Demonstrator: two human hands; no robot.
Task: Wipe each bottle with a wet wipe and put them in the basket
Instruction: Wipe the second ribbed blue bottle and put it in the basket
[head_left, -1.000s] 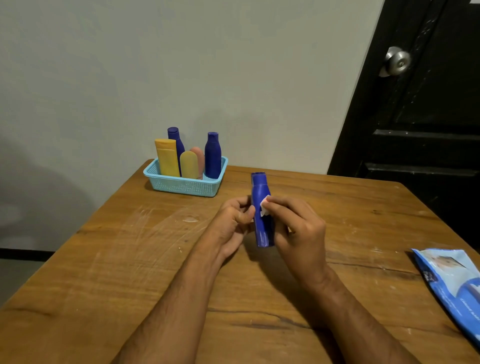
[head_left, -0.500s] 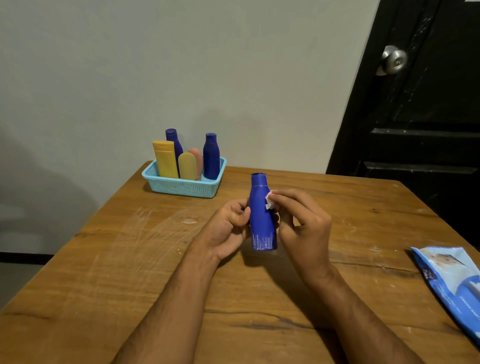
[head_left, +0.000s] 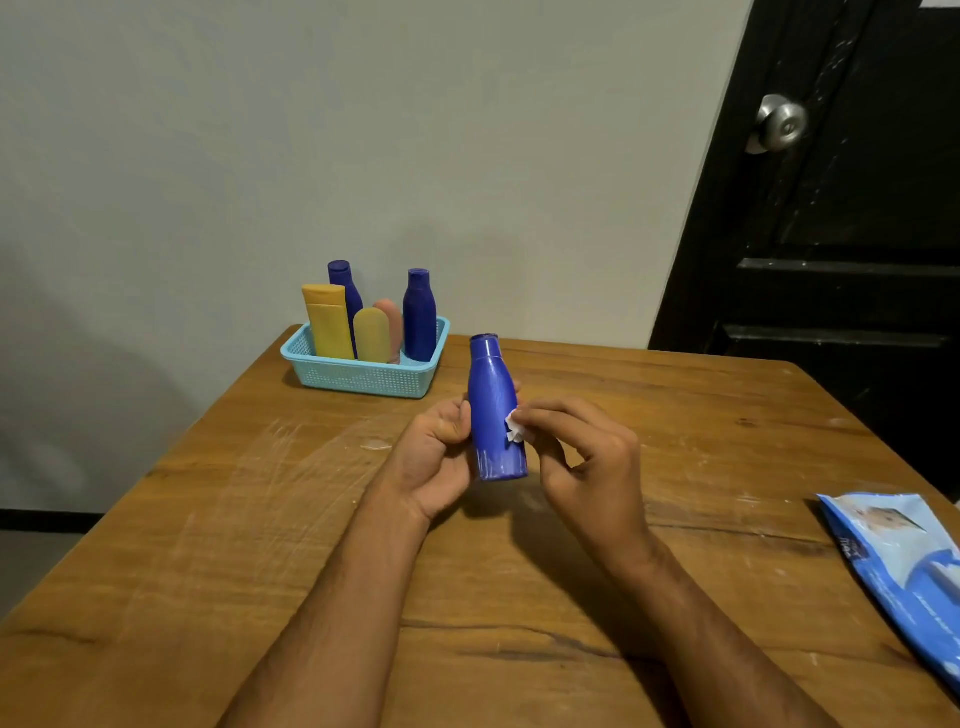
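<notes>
My left hand (head_left: 434, 462) grips a blue bottle (head_left: 493, 405) upright above the middle of the wooden table (head_left: 260, 519). My right hand (head_left: 587, 457) pinches a small white wet wipe (head_left: 514, 428) against the bottle's right side, low on its body. At the table's far left corner stands a light-blue basket (head_left: 363, 376). It holds two blue bottles (head_left: 420, 314), a yellow bottle (head_left: 326, 319), a pale yellow tube (head_left: 372, 334) and a pink one (head_left: 390, 317) behind it.
A blue pack of wet wipes (head_left: 904, 566) lies at the table's right edge. A grey wall rises behind the table. A black door with a metal knob (head_left: 779, 122) stands at the right.
The bottle has turned in my left hand, showing its wider face. The wipe in my right hand has slid down from near the bottle's shoulder to its lower body.
</notes>
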